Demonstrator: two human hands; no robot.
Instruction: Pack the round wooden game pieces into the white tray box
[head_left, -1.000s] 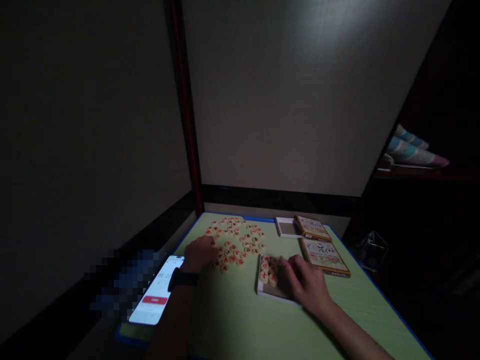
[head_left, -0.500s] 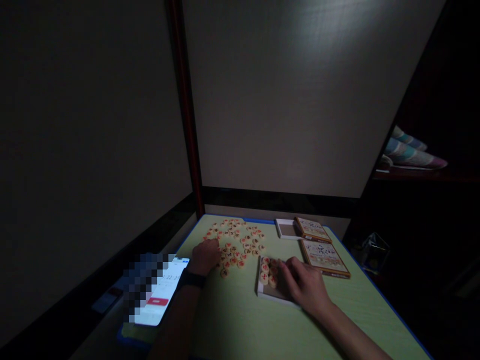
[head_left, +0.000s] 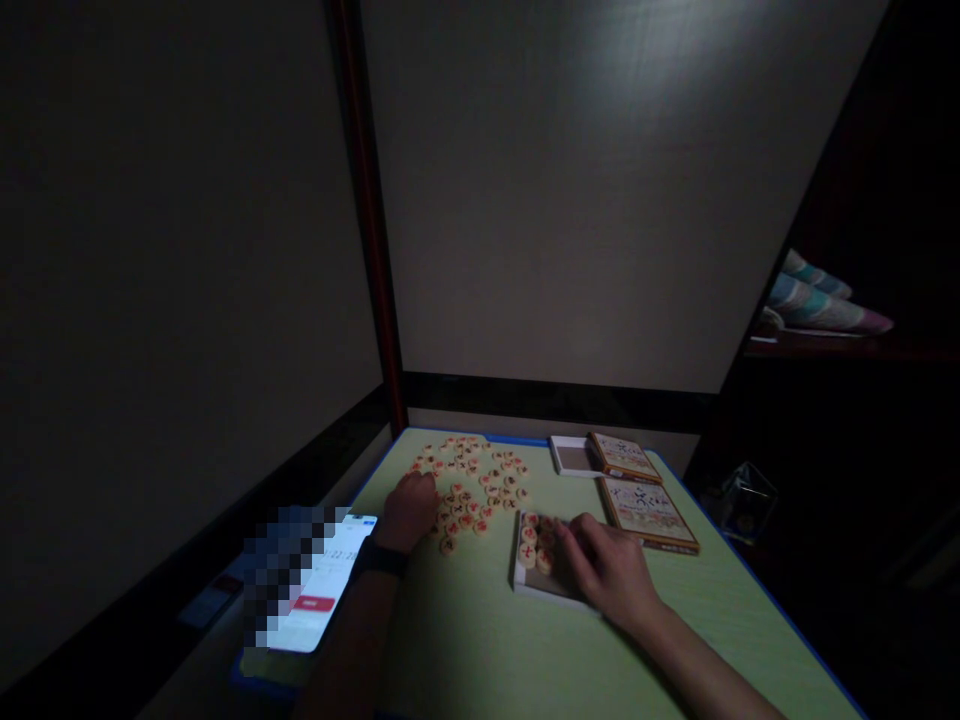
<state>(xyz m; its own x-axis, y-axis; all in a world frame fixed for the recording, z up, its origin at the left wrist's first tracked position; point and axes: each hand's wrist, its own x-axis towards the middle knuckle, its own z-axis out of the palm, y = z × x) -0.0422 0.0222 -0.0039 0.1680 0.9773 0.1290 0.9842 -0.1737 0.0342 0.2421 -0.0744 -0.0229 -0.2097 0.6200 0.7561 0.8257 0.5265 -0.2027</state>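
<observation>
Several round wooden game pieces (head_left: 472, 475) with red and black marks lie scattered on a green table (head_left: 487, 640). My left hand (head_left: 411, 508), with a dark band on its wrist, rests curled at the left edge of this pile, fingers down on the pieces. My right hand (head_left: 607, 568) lies over a shallow white box tray (head_left: 525, 585), fingers bent beside several pieces lined up inside it. Whether either hand holds a piece is hidden.
A lit phone (head_left: 322, 590) lies at the table's left edge. A second empty white tray (head_left: 571, 457) and two printed box lids (head_left: 645, 505) sit at the far right. Walls close in behind and left. A dark shelf with folded cloth (head_left: 821, 305) stands right.
My left hand has drifted slightly right along the near edge of the pile. My right hand stays on the tray.
</observation>
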